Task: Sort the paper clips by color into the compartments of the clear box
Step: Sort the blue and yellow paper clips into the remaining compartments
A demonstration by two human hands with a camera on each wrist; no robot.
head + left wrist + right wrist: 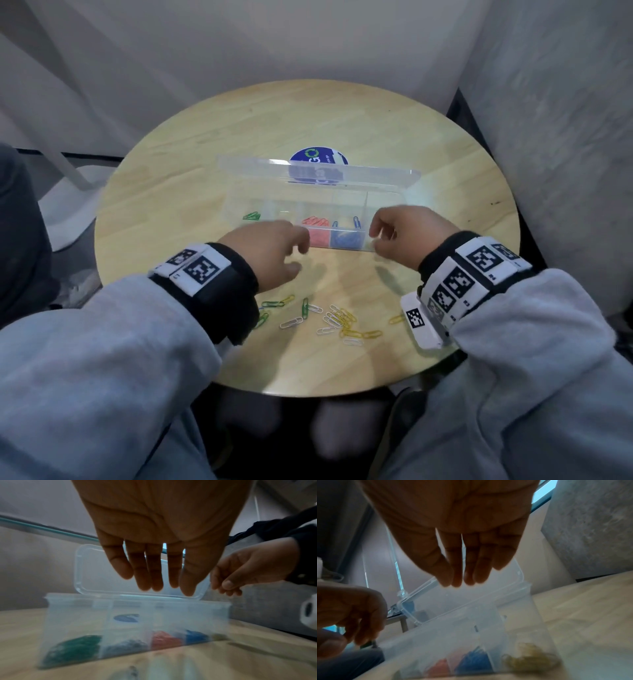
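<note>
The clear box stands mid-table with its lid raised. Its compartments hold green clips, red clips and blue clips; the right wrist view also shows yellow clips at the right end. My left hand hovers over the box's left half, fingers hanging relaxed with nothing between them. My right hand hovers over the right end, and its fingers are straight, close together and empty. Loose green clips and mixed yellow and white clips lie near the front edge.
The round wooden table carries a blue round sticker behind the box. A grey upholstered wall rises close on the right. A white stand is off the table's left side.
</note>
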